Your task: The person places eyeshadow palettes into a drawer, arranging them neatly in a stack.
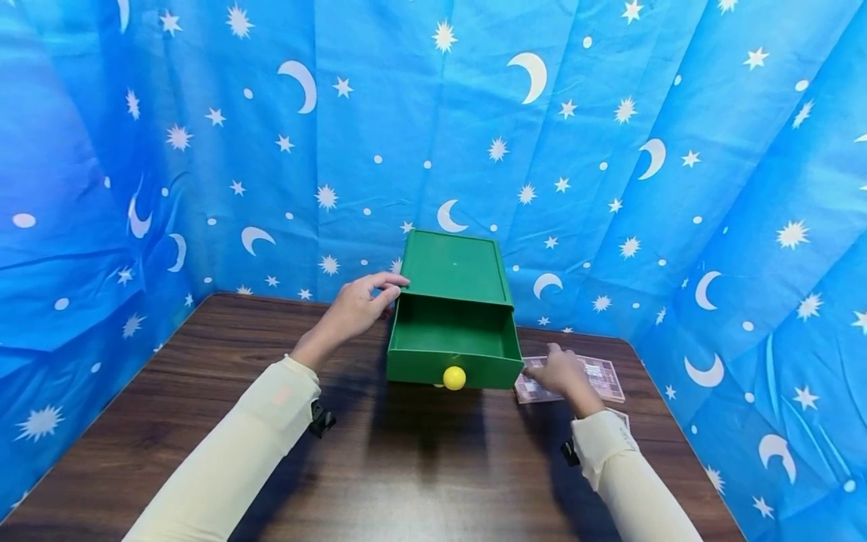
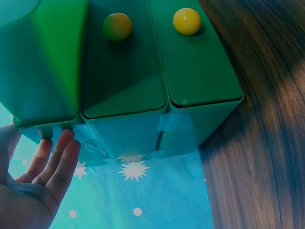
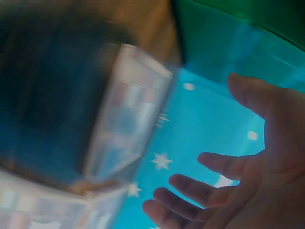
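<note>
A green drawer cabinet (image 1: 454,263) stands on the table with its top drawer (image 1: 420,369) pulled out, the inside showing bare. A round yellow knob (image 1: 454,378) sits on the drawer front. In the left wrist view, two closed lower drawers show, each with a yellow knob (image 2: 187,21). My left hand (image 1: 359,305) rests against the cabinet's upper left side, its fingers (image 2: 59,164) fairly straight at the wall. To the right of the drawer, my right hand (image 1: 562,373) hovers over a clear compartmented case (image 1: 606,376). Its fingers (image 3: 190,188) are spread and loosely bent, holding nothing.
The dark wooden table (image 1: 339,467) carries everything. Part of a second clear case (image 1: 622,418) shows beside the right sleeve. A blue curtain (image 1: 379,113) with white moons and stars hangs behind the table and along both sides.
</note>
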{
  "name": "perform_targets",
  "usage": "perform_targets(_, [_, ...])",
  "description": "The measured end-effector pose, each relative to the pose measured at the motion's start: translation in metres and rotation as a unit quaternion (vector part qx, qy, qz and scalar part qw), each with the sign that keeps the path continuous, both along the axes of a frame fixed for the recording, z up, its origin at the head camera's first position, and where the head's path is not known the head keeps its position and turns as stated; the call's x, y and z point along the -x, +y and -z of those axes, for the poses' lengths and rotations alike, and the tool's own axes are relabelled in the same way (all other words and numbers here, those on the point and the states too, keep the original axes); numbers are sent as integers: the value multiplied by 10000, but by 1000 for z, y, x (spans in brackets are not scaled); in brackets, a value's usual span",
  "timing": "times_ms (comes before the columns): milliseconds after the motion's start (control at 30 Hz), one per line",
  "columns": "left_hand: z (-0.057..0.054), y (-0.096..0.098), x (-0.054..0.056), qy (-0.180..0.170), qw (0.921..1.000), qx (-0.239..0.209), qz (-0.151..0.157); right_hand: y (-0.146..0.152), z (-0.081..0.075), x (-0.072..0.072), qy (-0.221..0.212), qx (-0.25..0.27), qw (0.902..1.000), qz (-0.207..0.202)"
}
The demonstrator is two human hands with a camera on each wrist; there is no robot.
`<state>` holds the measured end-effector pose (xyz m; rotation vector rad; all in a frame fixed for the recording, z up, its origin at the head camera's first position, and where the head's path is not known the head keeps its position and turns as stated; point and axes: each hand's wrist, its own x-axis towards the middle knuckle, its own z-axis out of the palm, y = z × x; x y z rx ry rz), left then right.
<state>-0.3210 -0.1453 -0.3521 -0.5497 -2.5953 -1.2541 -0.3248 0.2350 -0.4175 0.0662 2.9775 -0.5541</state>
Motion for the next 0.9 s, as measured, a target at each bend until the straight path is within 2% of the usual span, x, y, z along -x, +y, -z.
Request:
perform_targets(267, [1,1,1,-12,10000,-38,-6,-4,29,10,-494,-483,9974,192])
perform_targets(433, [0,0,-2,10,10000,-36,-64,-10,37,11,-673,-558,9959,212])
perform_targets(733, [-2,-1,-2,107,9999,-59,-57,-14,39,14,-536,-617,9956,457])
perform_targets(900, [2,1,-2,3,9999,-81,-63,-8,46,10,-219,-569,9971,464])
